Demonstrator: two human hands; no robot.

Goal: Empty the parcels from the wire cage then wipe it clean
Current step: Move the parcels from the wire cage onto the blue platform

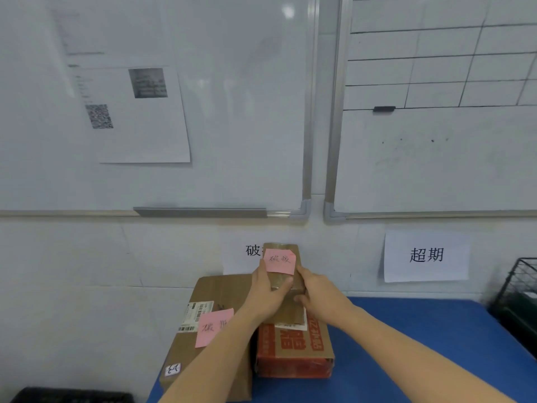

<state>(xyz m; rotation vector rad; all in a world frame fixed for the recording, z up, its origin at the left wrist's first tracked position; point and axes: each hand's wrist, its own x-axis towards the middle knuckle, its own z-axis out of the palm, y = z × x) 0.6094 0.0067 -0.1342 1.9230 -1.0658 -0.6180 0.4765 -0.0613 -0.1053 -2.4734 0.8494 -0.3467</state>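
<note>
A large brown parcel (pixel 209 292) lay at the left end of the blue tabletop (pixel 406 330), just beside the wall, with a pink note (pixel 214 327) stuck on its top. The left hand (pixel 267 295) reached across it, and its fingers were curled round the left side of a small brown parcel (pixel 281 247), which carried a pink note of its own. That small parcel was held, tilted, above a red parcel (pixel 293 353) that sat touching the large brown one. Whether its near end was resting on the red parcel could not be told. The right hand (pixel 319 298) gripped the small parcel's other side, its fingers wrapped round the edge.

At the far right edge stood the black wire cage (pixel 517 292), well apart from the hands and mostly cut off by the frame, so what it held could not be made out.

By my judgement, the emptying was under way: two parcels were set down and a third was being placed. Any parcels left in the cage, and the whole wiping step, were not yet done. No cloth was visible.
</note>
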